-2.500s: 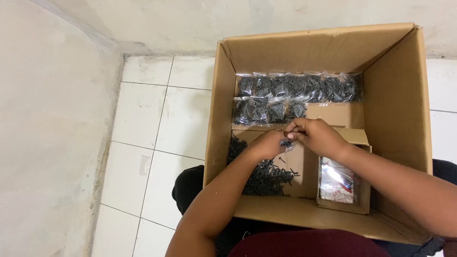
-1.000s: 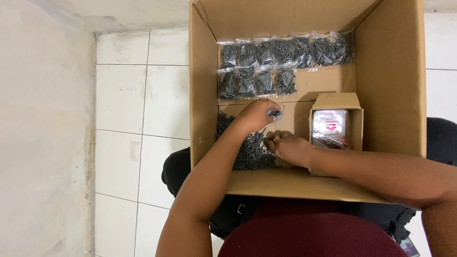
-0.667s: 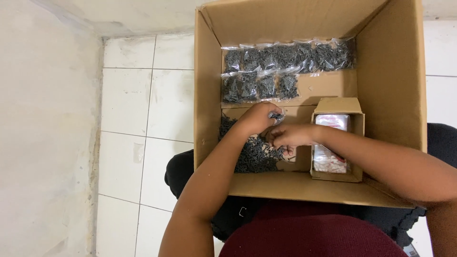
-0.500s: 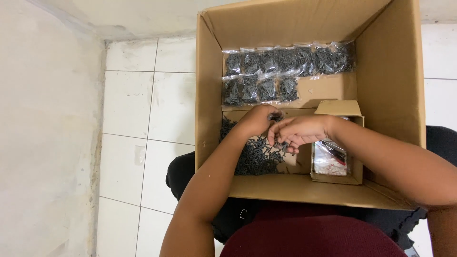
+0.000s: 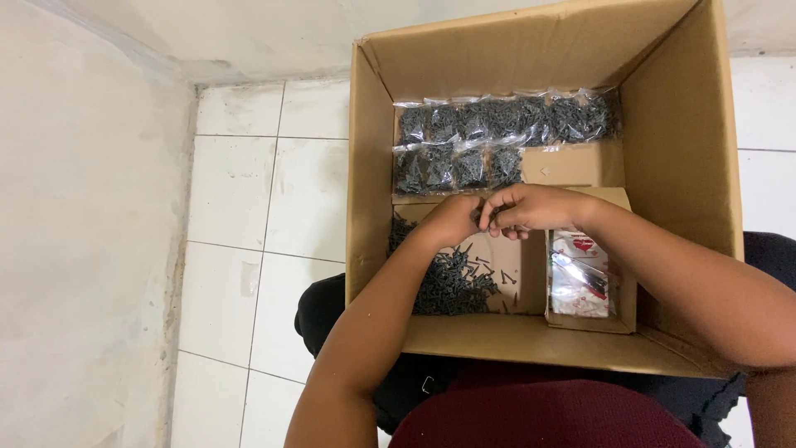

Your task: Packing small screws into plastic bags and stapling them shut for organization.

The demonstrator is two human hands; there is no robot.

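Inside a cardboard box [image 5: 373, 166], left hand [image 5: 452, 220] and right hand [image 5: 531, 207] pinch small black screws [image 5: 487, 217] between curled fingertips (loose screw pile [image 5: 452, 282] just below).

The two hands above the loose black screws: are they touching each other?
Touching. The head view shows the left hand and right hand meeting fingertips, no gap visible.

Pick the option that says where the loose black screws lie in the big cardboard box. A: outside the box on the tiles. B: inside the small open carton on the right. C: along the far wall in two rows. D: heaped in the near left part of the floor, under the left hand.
D: the loose black screws lie heaped on the near left floor of the big cardboard box, below the left hand; the far rows are sealed bags.
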